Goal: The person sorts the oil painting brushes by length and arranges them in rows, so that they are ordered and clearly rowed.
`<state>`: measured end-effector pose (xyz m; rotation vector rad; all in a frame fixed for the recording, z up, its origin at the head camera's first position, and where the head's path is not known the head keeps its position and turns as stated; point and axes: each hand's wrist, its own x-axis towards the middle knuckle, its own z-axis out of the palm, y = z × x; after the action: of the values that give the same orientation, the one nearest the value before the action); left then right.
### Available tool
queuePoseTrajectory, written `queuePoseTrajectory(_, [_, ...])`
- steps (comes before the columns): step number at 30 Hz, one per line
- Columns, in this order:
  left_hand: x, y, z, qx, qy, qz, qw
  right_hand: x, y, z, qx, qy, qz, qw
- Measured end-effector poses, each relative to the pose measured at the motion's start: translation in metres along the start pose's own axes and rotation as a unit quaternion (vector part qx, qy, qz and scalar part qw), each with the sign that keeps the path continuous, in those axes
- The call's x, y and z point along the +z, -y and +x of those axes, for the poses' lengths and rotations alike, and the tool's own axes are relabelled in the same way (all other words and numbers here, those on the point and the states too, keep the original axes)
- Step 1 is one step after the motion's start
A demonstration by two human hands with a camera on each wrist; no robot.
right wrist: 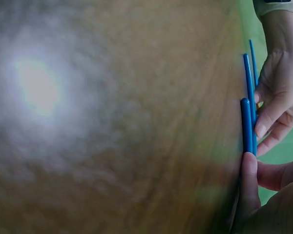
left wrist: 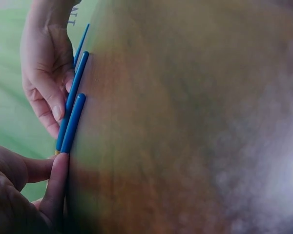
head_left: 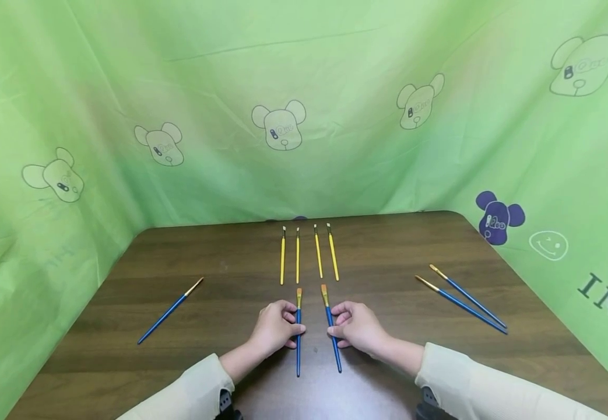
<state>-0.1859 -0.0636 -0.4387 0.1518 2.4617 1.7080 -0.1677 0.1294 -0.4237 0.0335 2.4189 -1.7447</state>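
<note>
My left hand (head_left: 274,328) pinches a blue-handled paintbrush (head_left: 298,350) between thumb and fingers, its bristles pointing away from me. Mirroring it, my right hand (head_left: 358,328) pinches a second blue paintbrush (head_left: 336,350), slightly slanted, a short gap to the right of the first. Both brushes are down at the tabletop. In the left wrist view, the left thumb and finger (left wrist: 56,183) grip one blue handle (left wrist: 73,122). The right wrist view has the right fingers (right wrist: 250,175) on the other handle (right wrist: 246,124).
Several yellow paintbrushes (head_left: 297,256) lie in a row beyond my hands on the brown wooden table (head_left: 220,251). One blue paintbrush (head_left: 169,312) lies at the left, and two more blue paintbrushes (head_left: 466,306) lie at the right. A green printed curtain (head_left: 335,175) encloses the table's back and sides.
</note>
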Motion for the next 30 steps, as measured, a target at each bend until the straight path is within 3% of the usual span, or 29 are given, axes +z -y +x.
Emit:
queuePoseTrajectory(14, [0.0021,0.0033,-0.0002,0.003,-0.005,-0.018,0.9998,0.0064,-0.0019,0.0005,-0.004,-0.023,0.019,0.9996])
queuePoseTrajectory(30, [0.0023,0.0051,-0.0005,0.005,-0.006,-0.027,0.9996,0.007,-0.0006,0.0017,-0.008,-0.014,0.012,0.9998])
